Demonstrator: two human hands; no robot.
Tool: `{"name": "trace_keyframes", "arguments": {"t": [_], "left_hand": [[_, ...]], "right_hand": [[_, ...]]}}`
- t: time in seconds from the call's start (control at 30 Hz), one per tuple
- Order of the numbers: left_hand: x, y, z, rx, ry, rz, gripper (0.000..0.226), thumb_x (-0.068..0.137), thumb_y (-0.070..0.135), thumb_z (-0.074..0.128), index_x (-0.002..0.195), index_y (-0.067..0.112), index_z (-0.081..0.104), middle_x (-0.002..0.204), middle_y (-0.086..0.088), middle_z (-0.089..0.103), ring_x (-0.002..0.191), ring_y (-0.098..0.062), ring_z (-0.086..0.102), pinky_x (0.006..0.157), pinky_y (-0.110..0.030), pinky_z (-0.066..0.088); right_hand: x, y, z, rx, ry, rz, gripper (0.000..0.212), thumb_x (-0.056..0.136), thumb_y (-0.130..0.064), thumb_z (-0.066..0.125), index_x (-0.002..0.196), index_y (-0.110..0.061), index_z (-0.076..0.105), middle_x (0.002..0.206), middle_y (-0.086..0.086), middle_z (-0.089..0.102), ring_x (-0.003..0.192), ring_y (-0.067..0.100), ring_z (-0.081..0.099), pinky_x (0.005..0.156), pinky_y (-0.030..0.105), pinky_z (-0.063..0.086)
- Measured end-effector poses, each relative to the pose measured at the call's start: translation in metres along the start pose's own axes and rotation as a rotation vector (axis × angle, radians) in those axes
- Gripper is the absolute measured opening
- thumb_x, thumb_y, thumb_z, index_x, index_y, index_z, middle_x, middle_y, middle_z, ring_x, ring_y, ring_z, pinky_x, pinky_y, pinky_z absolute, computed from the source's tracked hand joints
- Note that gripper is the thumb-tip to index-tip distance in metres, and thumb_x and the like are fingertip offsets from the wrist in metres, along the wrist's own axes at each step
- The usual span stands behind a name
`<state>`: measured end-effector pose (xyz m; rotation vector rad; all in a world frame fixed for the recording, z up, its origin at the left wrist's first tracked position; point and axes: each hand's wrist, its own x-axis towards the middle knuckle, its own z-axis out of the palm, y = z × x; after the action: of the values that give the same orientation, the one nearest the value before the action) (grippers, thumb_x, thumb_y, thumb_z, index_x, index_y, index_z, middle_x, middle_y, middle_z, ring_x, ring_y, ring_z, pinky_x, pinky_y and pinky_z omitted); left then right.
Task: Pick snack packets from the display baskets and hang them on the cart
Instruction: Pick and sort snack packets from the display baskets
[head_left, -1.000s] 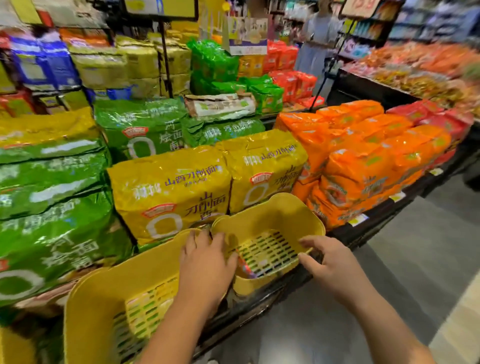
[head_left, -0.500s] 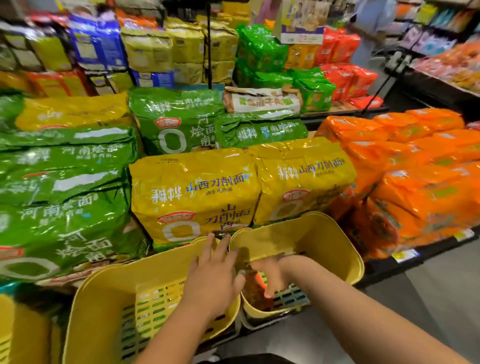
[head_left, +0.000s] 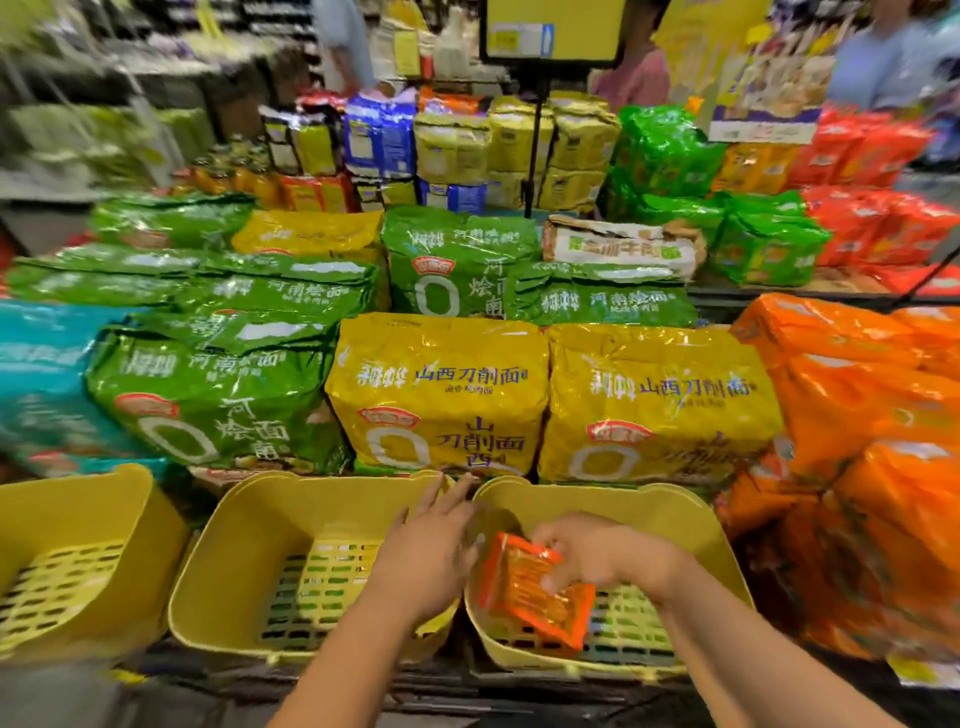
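Head: orange packet (head_left: 530, 595) pinched under right hand (head_left: 592, 558) fingers (head_left: 545, 538).

I saw 3 yellow baskets (head_left: 291, 514) w/ slotted grid bottoms, an orange packet (head_left: 524, 597), yellow bags (head_left: 441, 364) w/ blue lettering, green bags (head_left: 218, 384) w/ white lettering.

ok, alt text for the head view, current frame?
The right hand grips an orange snack packet inside the right yellow basket, while the left hand, fingers straight, sits where that basket meets the middle basket. Behind them, large yellow bags, green bags and orange bags are stacked on a shop display.
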<state>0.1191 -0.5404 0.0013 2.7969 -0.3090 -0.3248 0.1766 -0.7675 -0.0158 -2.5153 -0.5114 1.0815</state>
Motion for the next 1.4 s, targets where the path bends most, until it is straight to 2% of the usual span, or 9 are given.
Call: {"name": "trace_keyframes", "arguments": {"t": [0.17, 0.37, 0.57, 0.77, 0.87, 1.0, 1.2, 1.3, 1.4], "left_hand": [[-0.025, 0.018, -0.004, -0.44, 0.366, -0.096, 0.039, 0.102, 0.051, 0.045, 0.132, 0.03, 0.059, 0.137, 0.014, 0.059, 0.138, -0.01, 0.046, 0.104, -0.025, 0.037], [-0.067, 0.05, -0.013, -1.395, 0.458, -0.238, 0.055, 0.073, 0.056, 0.066, 0.112, 0.016, 0.069, 0.103, 0.0, 0.075, 0.091, -0.016, 0.07, 0.075, -0.034, 0.057], [-0.126, 0.023, -0.012, -1.392, 0.735, -0.449, 0.019, 0.077, 0.028, 0.074, 0.09, 0.015, 0.074, 0.087, -0.009, 0.073, 0.077, -0.021, 0.063, 0.065, -0.032, 0.051], [-0.224, -0.051, 0.0, -1.473, 1.066, -0.776, 0.005, 0.089, 0.01, 0.069, 0.094, 0.009, 0.07, 0.098, -0.023, 0.074, 0.077, -0.027, 0.067, 0.083, -0.048, 0.053], [-0.27, -0.084, 0.01, -1.533, 1.145, -0.911, 0.011, 0.095, 0.006, 0.062, 0.104, 0.004, 0.069, 0.1, -0.021, 0.075, 0.076, -0.027, 0.07, 0.084, -0.049, 0.055], [-0.336, -0.128, 0.018, -1.541, 1.198, -0.989, 0.01, 0.095, 0.002, 0.06, 0.096, 0.005, 0.069, 0.084, -0.012, 0.076, 0.059, -0.015, 0.07, 0.054, -0.026, 0.055], [-0.448, -0.2, 0.017, -1.429, 1.125, -0.949, 0.016, 0.096, -0.005, 0.058, 0.091, 0.004, 0.071, 0.067, 0.001, 0.072, 0.051, -0.002, 0.061, 0.053, -0.02, 0.046], [-0.496, -0.227, 0.012, -1.494, 1.126, -0.918, 0.014, 0.097, 0.001, 0.06, 0.106, 0.002, 0.071, 0.093, -0.011, 0.078, 0.074, -0.013, 0.07, 0.069, -0.026, 0.055], [-0.539, -0.251, 0.013, -1.515, 1.135, -0.905, 0.016, 0.095, 0.007, 0.065, 0.109, 0.005, 0.072, 0.102, -0.014, 0.077, 0.088, -0.026, 0.07, 0.081, -0.038, 0.056]], "right_hand": [[-0.061, -0.007, -0.018, 0.772, 0.179, -0.24, 0.021, 0.085, -0.016, 0.072, 0.103, -0.009, 0.064, 0.087, -0.002, 0.075, 0.08, 0.009, 0.068, 0.069, 0.026, 0.052], [-0.088, -0.054, -0.015, 1.119, 0.201, -0.444, 0.02, 0.098, 0.0, 0.056, 0.114, -0.008, 0.066, 0.104, 0.009, 0.077, 0.091, 0.018, 0.072, 0.079, 0.028, 0.057], [-0.065, -0.115, 0.026, 0.879, 0.137, -0.434, 0.021, 0.104, -0.024, 0.054, 0.108, -0.022, 0.075, 0.103, -0.003, 0.077, 0.096, 0.009, 0.069, 0.086, 0.028, 0.053], [-0.042, -0.175, 0.043, -0.308, 0.281, -0.428, 0.05, 0.102, -0.054, 0.044, 0.147, -0.032, 0.048, 0.159, 0.0, 0.039, 0.146, 0.02, 0.033, 0.118, 0.035, 0.026], [-0.027, -0.209, 0.059, -0.556, 0.266, -0.307, 0.06, 0.098, -0.065, 0.04, 0.152, -0.037, 0.036, 0.168, 0.002, 0.016, 0.153, 0.03, 0.014, 0.121, 0.051, 0.021], [-0.012, -0.269, 0.091, -0.615, 0.296, -0.252, 0.064, 0.098, -0.064, 0.041, 0.152, -0.03, 0.037, 0.165, 0.01, 0.02, 0.151, 0.035, 0.016, 0.121, 0.048, 0.024], [0.005, -0.407, 0.19, -0.417, 0.381, -0.583, 0.048, 0.095, -0.054, 0.057, 0.132, -0.023, 0.063, 0.137, 0.003, 0.059, 0.126, 0.026, 0.051, 0.107, 0.034, 0.039], [0.005, -0.477, 0.249, -0.153, 0.11, -0.641, 0.028, 0.096, -0.047, 0.061, 0.118, -0.03, 0.068, 0.116, -0.014, 0.064, 0.115, 0.016, 0.061, 0.09, 0.025, 0.042], [0.004, -0.53, 0.306, 0.188, -0.207, -0.6, 0.014, 0.097, -0.038, 0.064, 0.1, -0.027, 0.072, 0.1, -0.006, 0.075, 0.092, 0.012, 0.069, 0.089, 0.043, 0.056]]}}
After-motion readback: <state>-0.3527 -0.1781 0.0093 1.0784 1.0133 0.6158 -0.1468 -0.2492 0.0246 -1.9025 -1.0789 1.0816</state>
